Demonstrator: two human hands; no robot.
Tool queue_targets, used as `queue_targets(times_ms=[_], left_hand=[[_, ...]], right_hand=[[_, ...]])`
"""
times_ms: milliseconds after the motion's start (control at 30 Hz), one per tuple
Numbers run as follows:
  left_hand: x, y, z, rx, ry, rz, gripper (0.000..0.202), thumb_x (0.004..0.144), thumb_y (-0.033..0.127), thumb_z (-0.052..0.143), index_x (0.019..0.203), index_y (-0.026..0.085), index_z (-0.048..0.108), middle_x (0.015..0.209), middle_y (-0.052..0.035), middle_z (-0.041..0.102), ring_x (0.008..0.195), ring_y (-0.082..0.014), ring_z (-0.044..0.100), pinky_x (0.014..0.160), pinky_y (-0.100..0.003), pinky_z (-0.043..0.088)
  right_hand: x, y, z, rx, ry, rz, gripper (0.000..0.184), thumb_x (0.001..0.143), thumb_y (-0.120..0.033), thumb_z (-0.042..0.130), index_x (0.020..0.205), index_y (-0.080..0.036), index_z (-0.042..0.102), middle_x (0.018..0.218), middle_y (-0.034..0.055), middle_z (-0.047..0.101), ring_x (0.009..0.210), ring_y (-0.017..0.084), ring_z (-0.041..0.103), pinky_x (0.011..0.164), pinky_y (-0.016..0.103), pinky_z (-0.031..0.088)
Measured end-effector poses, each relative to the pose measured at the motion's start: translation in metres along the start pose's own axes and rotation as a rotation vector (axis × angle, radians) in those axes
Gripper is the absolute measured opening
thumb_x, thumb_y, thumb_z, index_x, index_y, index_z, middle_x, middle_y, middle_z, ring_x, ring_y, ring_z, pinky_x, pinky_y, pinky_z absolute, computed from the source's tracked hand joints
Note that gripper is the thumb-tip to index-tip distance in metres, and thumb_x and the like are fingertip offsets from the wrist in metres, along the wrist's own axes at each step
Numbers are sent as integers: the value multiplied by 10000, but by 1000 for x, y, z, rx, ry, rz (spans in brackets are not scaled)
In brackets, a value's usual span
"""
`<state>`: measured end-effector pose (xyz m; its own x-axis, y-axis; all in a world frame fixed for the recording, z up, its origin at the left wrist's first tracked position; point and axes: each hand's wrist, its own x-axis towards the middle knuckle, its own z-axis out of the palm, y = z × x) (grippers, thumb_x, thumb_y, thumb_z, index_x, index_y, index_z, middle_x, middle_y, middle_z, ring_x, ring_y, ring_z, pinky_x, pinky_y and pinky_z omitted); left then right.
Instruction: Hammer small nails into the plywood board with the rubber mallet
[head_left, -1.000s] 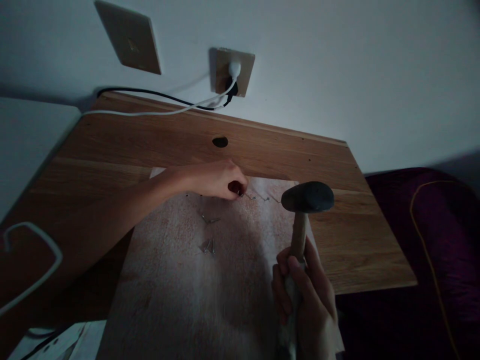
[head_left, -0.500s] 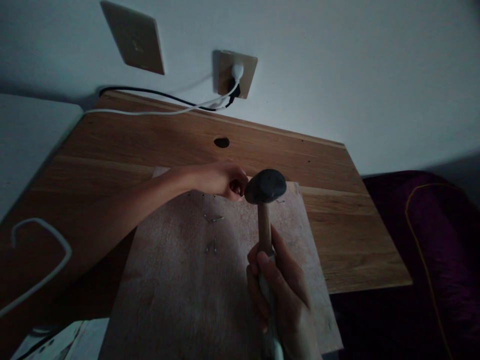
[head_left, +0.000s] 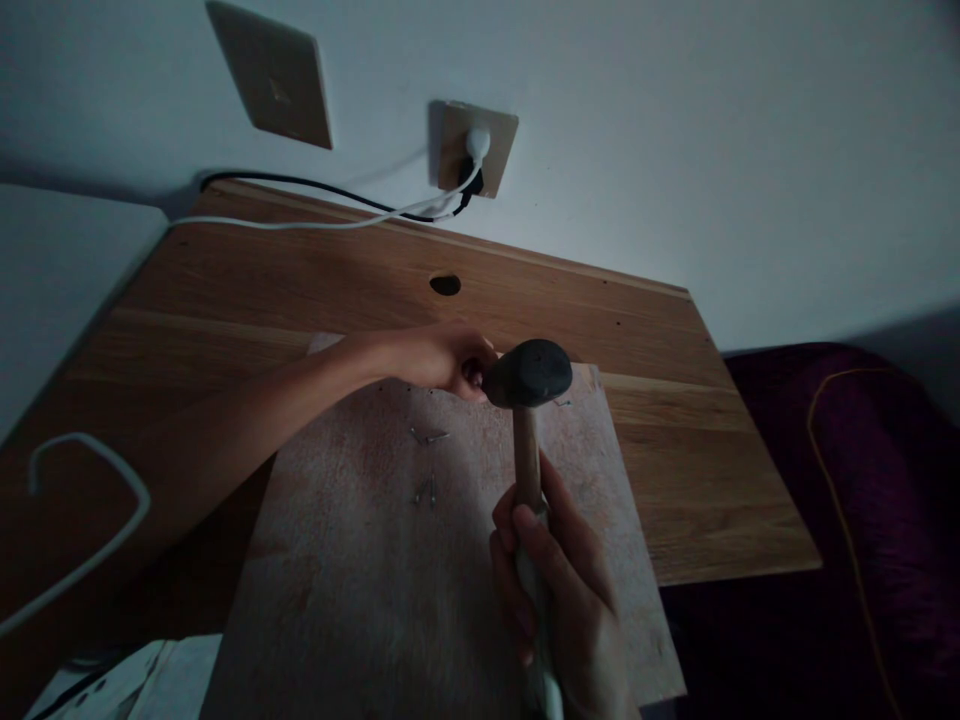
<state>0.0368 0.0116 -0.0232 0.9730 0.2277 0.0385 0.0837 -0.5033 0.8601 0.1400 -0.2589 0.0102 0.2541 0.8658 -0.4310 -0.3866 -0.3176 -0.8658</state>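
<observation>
My right hand [head_left: 559, 580] is wrapped round the handle of a hammer [head_left: 528, 450], which has a black head and a wooden shaft with a pale grip. The hammer head is raised in front of my left fingertips and partly covers them in this view. My left hand [head_left: 450, 360] is closed in a pinch near the far edge of a worn wooden board [head_left: 360, 570]. What its fingers hold is hidden. Several loose nails [head_left: 433, 488] lie on the board nearer to me. Small dark points run along the board's far edge, and a bent nail [head_left: 562, 402] shows right of the hammer head.
The board lies on a wooden desk [head_left: 720, 480] with a round cable hole [head_left: 445, 285]. Against the wall, a white cable [head_left: 300, 226] and a black one run to a socket [head_left: 495, 160]. A white curved wire [head_left: 127, 520] crosses the lower left. Purple fabric [head_left: 892, 480] lies at right.
The hammer head has shifted very slightly left, closer over my left fingertips. My left hand stays in its pinch at the same spot on the board.
</observation>
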Motion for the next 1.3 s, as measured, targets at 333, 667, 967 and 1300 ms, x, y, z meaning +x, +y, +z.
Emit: queue_targets(times_ms=[333,667,967,1300], left_hand=[[-5,11,-2,71,17,17,87,823,186,661,739,175,640,734,22,593,690,-119,535,700,-270,387],[-6,16,-7,86,-16,-17,89,855,128,664,898,189,711,815,23,712,747,-124,627,741,-254,423],[-10,24,-9,248,4,-85,121,799,76,663,836,191,657,801,13,696,713,-135,593,683,-284,371],[-11,26,-8,274,-7,-20,196,844,53,615,924,193,727,841,8,718,747,-135,617,752,-269,410]], right_hand=[[-7,-8,-6,191,-100,39,400,1023,-451,737,1380,-281,681,788,-88,557,355,2,292,301,96,374],[-8,-15,-68,651,-443,224,492,1112,-507,513,1545,-301,624,620,-196,422,185,-71,97,302,51,307],[-11,28,-59,682,-142,41,605,1118,-590,341,1473,-236,678,528,-244,299,173,-88,-59,323,11,117],[-14,21,-66,503,-225,69,641,1120,-624,283,1365,-234,729,534,-232,303,168,-89,-30,330,22,141]])
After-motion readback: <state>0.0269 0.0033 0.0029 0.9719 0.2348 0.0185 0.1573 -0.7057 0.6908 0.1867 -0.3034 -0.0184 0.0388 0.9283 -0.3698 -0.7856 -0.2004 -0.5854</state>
